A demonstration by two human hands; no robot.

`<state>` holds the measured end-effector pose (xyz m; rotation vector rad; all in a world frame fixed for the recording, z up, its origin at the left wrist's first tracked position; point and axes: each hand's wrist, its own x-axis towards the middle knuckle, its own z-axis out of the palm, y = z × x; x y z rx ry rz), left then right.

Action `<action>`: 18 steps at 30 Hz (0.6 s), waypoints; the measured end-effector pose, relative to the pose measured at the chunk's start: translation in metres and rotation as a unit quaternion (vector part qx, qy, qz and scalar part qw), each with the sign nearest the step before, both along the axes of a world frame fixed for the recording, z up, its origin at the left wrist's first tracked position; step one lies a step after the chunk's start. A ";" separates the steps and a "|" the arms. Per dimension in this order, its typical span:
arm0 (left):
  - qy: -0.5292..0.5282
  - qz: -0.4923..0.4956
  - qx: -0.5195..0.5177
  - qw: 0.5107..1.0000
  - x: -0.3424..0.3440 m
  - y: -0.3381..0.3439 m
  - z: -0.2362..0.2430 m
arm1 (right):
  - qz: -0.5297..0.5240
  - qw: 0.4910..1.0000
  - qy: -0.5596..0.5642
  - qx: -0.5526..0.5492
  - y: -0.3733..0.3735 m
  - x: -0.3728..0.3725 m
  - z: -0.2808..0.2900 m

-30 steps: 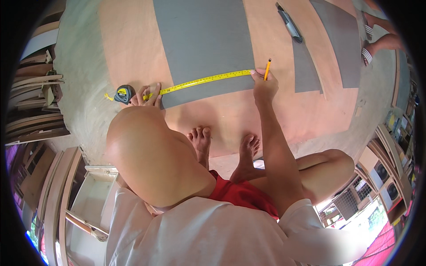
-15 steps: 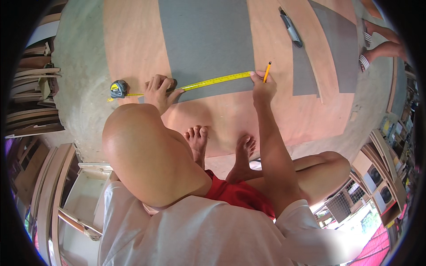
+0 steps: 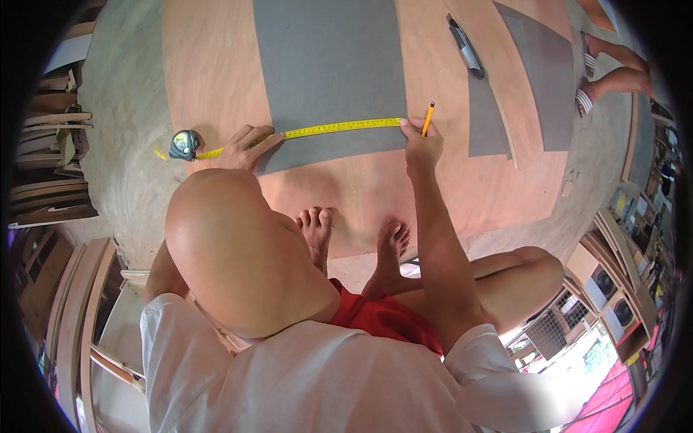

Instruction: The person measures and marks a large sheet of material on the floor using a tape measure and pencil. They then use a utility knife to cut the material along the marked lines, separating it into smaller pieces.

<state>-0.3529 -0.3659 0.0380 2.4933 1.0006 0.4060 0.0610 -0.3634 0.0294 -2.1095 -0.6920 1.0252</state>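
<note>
A yellow tape measure blade [image 3: 343,128] stretches across the dark grey sheet [image 3: 328,58] on the plywood panel [image 3: 346,198]. Its grey and yellow case [image 3: 184,145] sits off to the left, beyond my left hand. The blade runs through my left hand [image 3: 247,148], whose fingers and thumb press on it at the grey strip's left edge; part of that grip is hidden behind my knee. At the strip's right edge my right hand [image 3: 422,144] pinches the blade's end. An orange pencil [image 3: 429,119] stands up from between the same hand's fingers.
A utility knife [image 3: 465,49] lies on the panel at the upper right, beside a long curved wooden strip [image 3: 505,79] and more grey pieces [image 3: 538,68]. A person's sandalled feet [image 3: 588,97] are at far right. Stacked wood [image 3: 58,144] lines the left.
The tape case has turned and its blade bends differently beside it. My left hand has shifted slightly left and its fingers have straightened. My right hand stays at the tape's end.
</note>
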 end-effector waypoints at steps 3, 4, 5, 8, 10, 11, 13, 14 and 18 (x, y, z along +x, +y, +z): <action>0.009 0.008 0.005 1.000 -0.004 -0.004 0.002 | 0.002 1.000 0.012 0.018 -0.002 0.000 -0.001; 0.011 0.009 0.006 1.000 -0.005 -0.003 0.002 | 0.003 1.000 0.014 0.027 -0.002 0.001 -0.003; 0.013 0.011 0.011 1.000 -0.006 -0.003 0.002 | 0.004 0.999 0.016 0.036 -0.003 0.002 -0.004; 0.024 0.029 0.018 0.999 -0.004 -0.010 0.004 | 0.011 1.000 0.010 0.010 -0.003 0.004 -0.006; 0.032 0.048 0.022 0.998 -0.001 -0.017 0.005 | 0.020 1.000 0.012 0.021 -0.002 0.005 -0.008; 0.038 0.062 0.023 0.997 0.002 -0.022 0.004 | 0.024 0.999 0.012 0.025 -0.003 0.005 -0.008; 0.048 0.096 0.022 0.994 0.011 -0.033 0.002 | 0.024 1.000 0.007 0.013 -0.003 0.006 -0.006; 0.052 0.115 0.020 0.992 0.018 -0.041 0.001 | 0.024 1.000 0.004 0.008 -0.002 0.005 -0.003; 0.067 0.203 -0.002 0.977 0.059 -0.086 -0.008 | 0.099 0.993 -0.065 -0.002 0.001 0.008 0.008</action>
